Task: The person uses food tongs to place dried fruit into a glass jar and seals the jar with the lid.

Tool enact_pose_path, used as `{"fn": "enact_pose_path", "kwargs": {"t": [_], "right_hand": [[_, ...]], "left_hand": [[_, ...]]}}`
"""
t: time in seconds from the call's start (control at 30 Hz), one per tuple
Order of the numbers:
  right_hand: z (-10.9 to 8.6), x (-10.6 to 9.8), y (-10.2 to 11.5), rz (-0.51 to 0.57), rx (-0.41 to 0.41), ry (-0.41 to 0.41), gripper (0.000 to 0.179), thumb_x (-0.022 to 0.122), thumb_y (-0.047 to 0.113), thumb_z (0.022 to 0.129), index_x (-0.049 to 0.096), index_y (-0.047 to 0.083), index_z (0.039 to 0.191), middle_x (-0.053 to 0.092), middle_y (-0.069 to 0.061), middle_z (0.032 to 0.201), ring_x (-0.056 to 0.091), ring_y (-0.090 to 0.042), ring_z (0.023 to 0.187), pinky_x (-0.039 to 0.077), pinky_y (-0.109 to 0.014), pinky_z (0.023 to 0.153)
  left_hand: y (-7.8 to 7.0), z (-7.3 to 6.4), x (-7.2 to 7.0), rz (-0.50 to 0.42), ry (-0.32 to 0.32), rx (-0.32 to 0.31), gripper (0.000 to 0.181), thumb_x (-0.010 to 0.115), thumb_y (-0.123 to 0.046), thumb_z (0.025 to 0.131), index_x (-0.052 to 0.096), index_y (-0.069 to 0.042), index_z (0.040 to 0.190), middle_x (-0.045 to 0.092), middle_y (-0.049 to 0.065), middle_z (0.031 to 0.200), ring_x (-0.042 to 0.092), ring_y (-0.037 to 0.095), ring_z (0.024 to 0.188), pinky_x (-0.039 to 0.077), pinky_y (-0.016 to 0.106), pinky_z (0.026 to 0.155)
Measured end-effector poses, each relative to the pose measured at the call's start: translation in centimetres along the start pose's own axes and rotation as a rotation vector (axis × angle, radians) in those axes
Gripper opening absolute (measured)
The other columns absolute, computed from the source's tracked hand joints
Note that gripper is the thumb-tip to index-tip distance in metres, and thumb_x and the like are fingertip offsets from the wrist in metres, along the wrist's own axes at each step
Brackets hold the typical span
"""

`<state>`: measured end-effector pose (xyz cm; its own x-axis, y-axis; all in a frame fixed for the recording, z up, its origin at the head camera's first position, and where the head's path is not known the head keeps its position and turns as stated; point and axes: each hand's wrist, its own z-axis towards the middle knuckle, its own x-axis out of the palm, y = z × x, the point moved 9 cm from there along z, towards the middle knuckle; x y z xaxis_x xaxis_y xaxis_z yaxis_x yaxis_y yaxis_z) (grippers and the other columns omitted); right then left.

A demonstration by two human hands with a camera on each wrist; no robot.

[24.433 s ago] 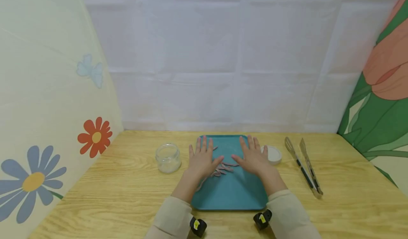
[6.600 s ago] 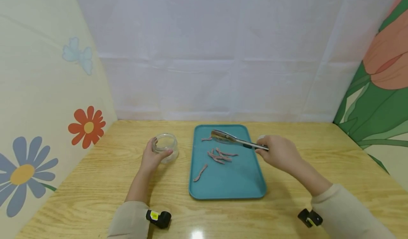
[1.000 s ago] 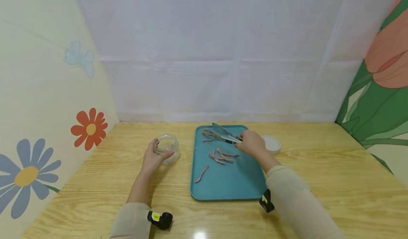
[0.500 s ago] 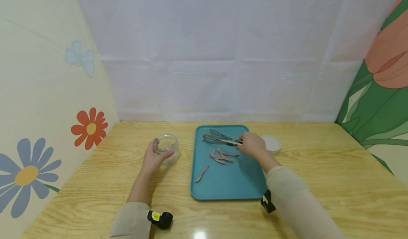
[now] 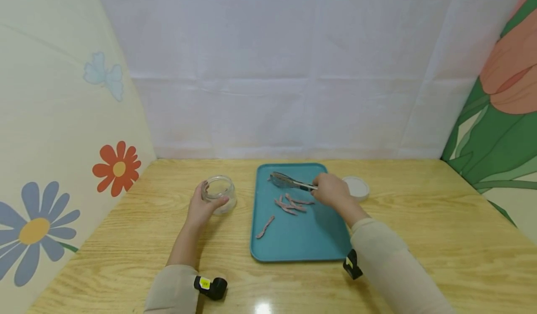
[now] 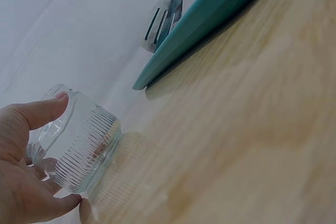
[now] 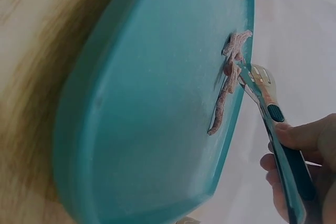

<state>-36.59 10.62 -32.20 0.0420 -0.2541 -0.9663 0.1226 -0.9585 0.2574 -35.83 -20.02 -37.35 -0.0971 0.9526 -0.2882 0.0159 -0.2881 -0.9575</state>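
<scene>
My left hand holds a clear glass jar standing on the table left of the tray, thumb on the near side. In the left wrist view a small reddish piece shows through the jar's ribbed wall. My right hand grips metal tongs with dark grips, their slotted heads brought together low over the tray's back left. A bit of a pinkish strip pokes out at the tongs' tips, the rest hidden beneath them. Several wrinkled pinkish-brown strips lie in a cluster mid-tray. One more strip lies apart at the front left.
The teal rectangular tray has a low raised rim and lies on the wood-grain table. A round white lid sits just right of the tray, behind my right hand. A white cloth backdrop closes off the table's back edge.
Over the last second the tongs' spread arms have come down and closed together at the back left strip. Much earlier the tongs lay on the table's right. My left hand stays on the jar.
</scene>
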Motion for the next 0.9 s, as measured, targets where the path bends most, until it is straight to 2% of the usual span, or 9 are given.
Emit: {"fn": "enact_pose_path", "kwargs": {"t": [0.53,0.7,0.9], "right_hand": [[0.0,-0.3,-0.4,-0.001,0.010,-0.030,0.018,0.056,0.020,0.084,0.062,0.013,0.068,0.053,0.000,0.060,0.041,-0.015,0.050,0.030,-0.027,0.040],[0.0,-0.7,-0.6,0.004,0.013,-0.044,0.012,0.056,0.021,0.084,0.067,0.014,0.084,0.058,0.001,0.072,0.046,-0.015,0.054,0.036,-0.028,0.042],[-0.1,-1.9,-0.7,0.018,0.003,-0.080,0.019,0.056,0.022,0.084,0.065,0.012,0.098,0.061,-0.004,0.089,0.049,-0.015,0.057,0.037,-0.027,0.042]], "left_hand": [[0.4,0.2,-0.1,-0.009,0.003,0.002,0.092,0.070,-0.023,0.073,0.007,-0.009,0.139,0.014,0.012,0.141,0.008,0.033,0.126,0.015,0.047,0.099],[0.5,0.2,-0.1,0.001,0.001,0.003,0.092,0.070,-0.023,0.073,0.007,-0.009,0.139,0.014,0.012,0.141,0.009,0.033,0.126,0.015,0.047,0.098],[0.4,0.2,-0.1,0.005,-0.006,0.002,0.091,0.070,-0.023,0.073,0.008,-0.009,0.139,0.015,0.012,0.141,0.009,0.032,0.126,0.015,0.047,0.098]]}}
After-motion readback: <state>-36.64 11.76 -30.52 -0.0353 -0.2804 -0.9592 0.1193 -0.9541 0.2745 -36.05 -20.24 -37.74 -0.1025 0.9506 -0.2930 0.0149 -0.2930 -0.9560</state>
